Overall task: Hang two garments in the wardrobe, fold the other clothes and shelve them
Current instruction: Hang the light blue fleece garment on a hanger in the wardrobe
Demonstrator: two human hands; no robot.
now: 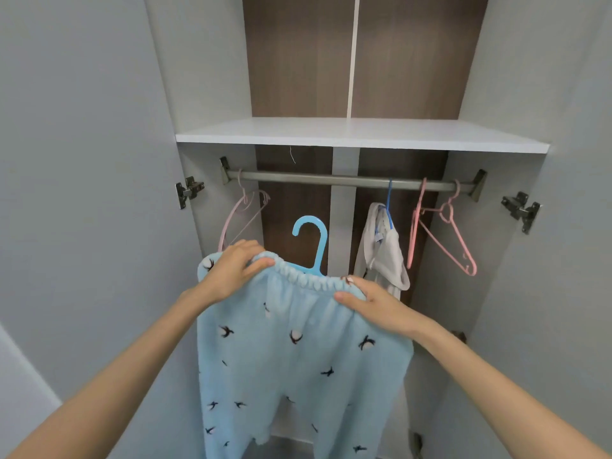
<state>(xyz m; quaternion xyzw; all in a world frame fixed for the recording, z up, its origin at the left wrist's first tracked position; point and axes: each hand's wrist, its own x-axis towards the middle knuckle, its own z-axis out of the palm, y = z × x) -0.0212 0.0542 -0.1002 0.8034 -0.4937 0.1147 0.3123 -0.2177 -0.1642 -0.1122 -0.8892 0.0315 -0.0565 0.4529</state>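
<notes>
Light blue fleece trousers (pixel 298 359) with small dark bird prints hang in front of the open wardrobe, their elastic waistband on a blue plastic hanger (pixel 313 241). My left hand (pixel 236 265) grips the waistband's left end. My right hand (pixel 371 298) pinches its right end. The hanger's hook stands free, well below the grey rail (pixel 331 178). A white garment (pixel 382 250) hangs from the rail on a blue hanger to the right.
A white shelf (pixel 361 134) spans the wardrobe above the rail. A bare pink hanger (pixel 238 217) hangs at the rail's left end, two more pink hangers (pixel 443 226) at its right. Both doors stand open, with hinges (pixel 188 190) on either side.
</notes>
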